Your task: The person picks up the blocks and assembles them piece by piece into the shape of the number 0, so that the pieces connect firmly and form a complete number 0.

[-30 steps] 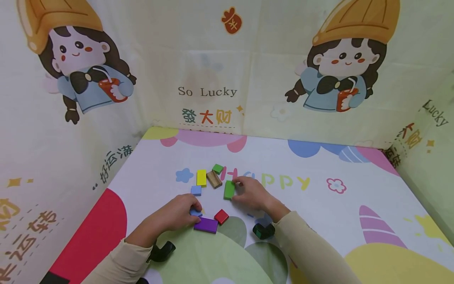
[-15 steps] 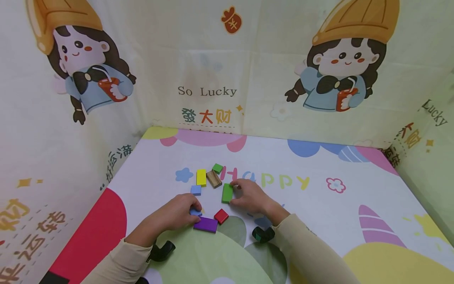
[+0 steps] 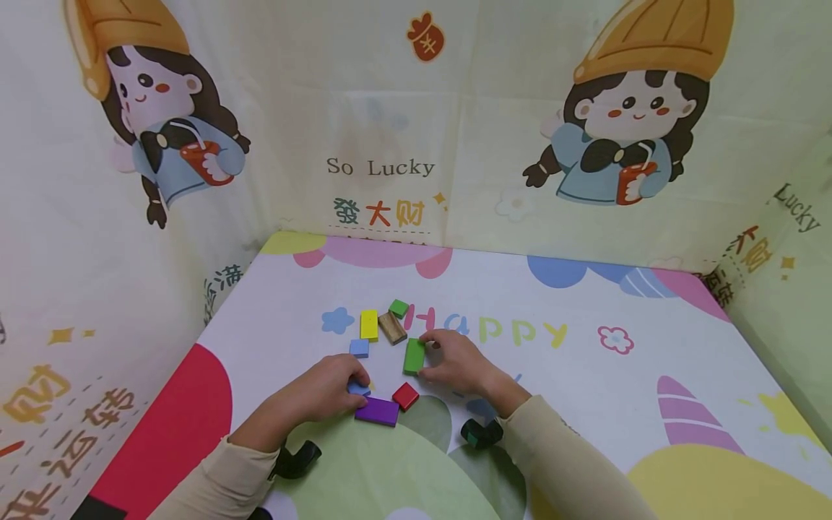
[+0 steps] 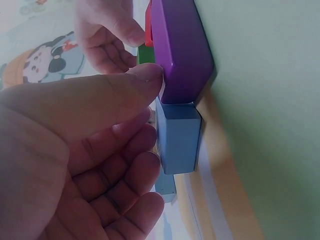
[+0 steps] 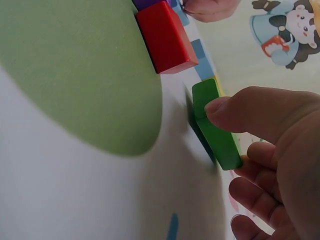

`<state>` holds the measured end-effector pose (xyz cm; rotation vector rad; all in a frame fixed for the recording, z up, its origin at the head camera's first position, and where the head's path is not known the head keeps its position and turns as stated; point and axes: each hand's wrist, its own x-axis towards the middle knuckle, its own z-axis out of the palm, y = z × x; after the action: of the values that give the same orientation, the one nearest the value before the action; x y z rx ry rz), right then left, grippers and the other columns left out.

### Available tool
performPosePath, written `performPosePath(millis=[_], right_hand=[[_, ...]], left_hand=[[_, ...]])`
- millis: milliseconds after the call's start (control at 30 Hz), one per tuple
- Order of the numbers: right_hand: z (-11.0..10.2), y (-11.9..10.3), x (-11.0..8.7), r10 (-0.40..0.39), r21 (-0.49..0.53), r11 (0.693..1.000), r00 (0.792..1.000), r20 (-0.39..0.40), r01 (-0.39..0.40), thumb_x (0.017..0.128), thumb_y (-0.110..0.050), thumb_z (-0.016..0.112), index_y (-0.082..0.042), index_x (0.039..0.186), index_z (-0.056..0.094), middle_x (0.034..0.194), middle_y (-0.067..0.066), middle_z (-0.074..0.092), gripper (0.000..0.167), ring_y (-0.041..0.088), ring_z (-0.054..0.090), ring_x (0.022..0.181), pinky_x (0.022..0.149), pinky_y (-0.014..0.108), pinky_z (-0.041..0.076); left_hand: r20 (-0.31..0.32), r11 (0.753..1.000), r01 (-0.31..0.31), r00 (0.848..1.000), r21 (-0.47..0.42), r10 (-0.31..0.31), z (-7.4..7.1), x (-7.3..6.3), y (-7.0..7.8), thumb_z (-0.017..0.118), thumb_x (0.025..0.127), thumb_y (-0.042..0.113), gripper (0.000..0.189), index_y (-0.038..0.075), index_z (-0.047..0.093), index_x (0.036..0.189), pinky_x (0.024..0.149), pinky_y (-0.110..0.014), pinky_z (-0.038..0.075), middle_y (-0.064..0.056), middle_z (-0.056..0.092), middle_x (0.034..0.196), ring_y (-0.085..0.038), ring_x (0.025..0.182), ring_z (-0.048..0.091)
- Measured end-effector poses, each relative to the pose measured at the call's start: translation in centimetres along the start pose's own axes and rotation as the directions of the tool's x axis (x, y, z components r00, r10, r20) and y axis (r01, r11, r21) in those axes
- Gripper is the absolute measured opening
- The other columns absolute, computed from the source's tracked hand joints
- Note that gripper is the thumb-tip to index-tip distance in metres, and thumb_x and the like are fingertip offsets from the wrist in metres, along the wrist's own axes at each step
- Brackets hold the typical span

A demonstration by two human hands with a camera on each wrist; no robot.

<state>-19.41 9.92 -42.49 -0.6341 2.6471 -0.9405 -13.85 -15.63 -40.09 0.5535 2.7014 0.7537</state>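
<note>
My right hand (image 3: 460,357) pinches a green rectangular block (image 3: 413,358) by its two ends, thumb on the near end. In the right wrist view the thumb presses the green block (image 5: 212,130), with a shadow along its underside. My left hand (image 3: 325,390) touches two blocks: its thumb is at the end of a purple block (image 4: 185,50), and its bent fingertips lie along the upper edge of a blue block (image 4: 181,137). Those two blocks meet end to end. Beyond the purple one sits a red block (image 3: 406,396), turned at an angle.
A light blue block (image 3: 360,348), a yellow block (image 3: 368,326), a brown wooden block (image 3: 393,329) and a small green block (image 3: 399,308) curve round the far side. Dark straps (image 3: 482,433) sit at the wrists. A printed cloth (image 3: 559,383) covers the table.
My right hand has slid the green rectangular block slightly left and nearer, away from the printed letters and closer to the red block. The left hand stays in place.
</note>
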Motion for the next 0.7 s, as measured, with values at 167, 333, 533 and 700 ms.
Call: performPosePath(millis=[167,333,533,700], right_hand=[[-0.04,-0.18,-0.14,-0.003,-0.003,1.0,1.0,0.006,0.003,0.085,-0.022,0.079,-0.01,0.133,0.057,0.128,0.007,0.058,0.054,0.027,0.054,0.116,0.095,0.045,0.049],[0.03,-0.27,-0.34,-0.005,-0.013,1.0,1.0,0.003,0.005,0.085,-0.022,0.079,-0.009,0.133,0.058,0.128,0.008,0.058,0.054,0.027,0.055,0.116,0.094,0.045,0.05],[-0.03,-0.46,-0.55,-0.025,-0.02,1.0,1.0,-0.006,0.025,0.085,-0.021,0.079,-0.008,0.132,0.058,0.128,0.008,0.059,0.054,0.027,0.056,0.115,0.094,0.045,0.049],[-0.14,-0.6,-0.66,-0.018,-0.02,1.0,1.0,-0.004,0.018,0.085,-0.022,0.079,-0.009,0.133,0.058,0.128,0.008,0.058,0.054,0.027,0.055,0.115,0.095,0.046,0.049]], left_hand=[[0.006,1.0,0.026,1.0,-0.002,-0.026,-0.03,0.0,0.15,0.083,0.082,0.01,0.02,0.005,0.07,0.096,0.085,-0.039,0.053,0.002,0.061,0.093,-0.016,0.089,0.058],[0.007,1.0,0.025,1.0,0.005,-0.025,0.0,0.06,0.19,0.083,0.081,0.01,0.02,0.006,0.07,0.095,0.084,-0.039,0.053,0.002,0.062,0.092,-0.016,0.089,0.058],[0.01,1.0,0.026,1.0,0.007,-0.026,0.0,0.05,0.16,0.083,0.081,0.01,0.019,0.006,0.07,0.095,0.084,-0.038,0.053,0.003,0.061,0.092,-0.016,0.088,0.057],[0.012,0.999,0.039,0.999,0.002,-0.039,-0.11,0.05,0.31,0.084,0.081,0.011,0.02,0.007,0.07,0.095,0.083,-0.037,0.053,0.003,0.061,0.093,-0.016,0.089,0.057]])
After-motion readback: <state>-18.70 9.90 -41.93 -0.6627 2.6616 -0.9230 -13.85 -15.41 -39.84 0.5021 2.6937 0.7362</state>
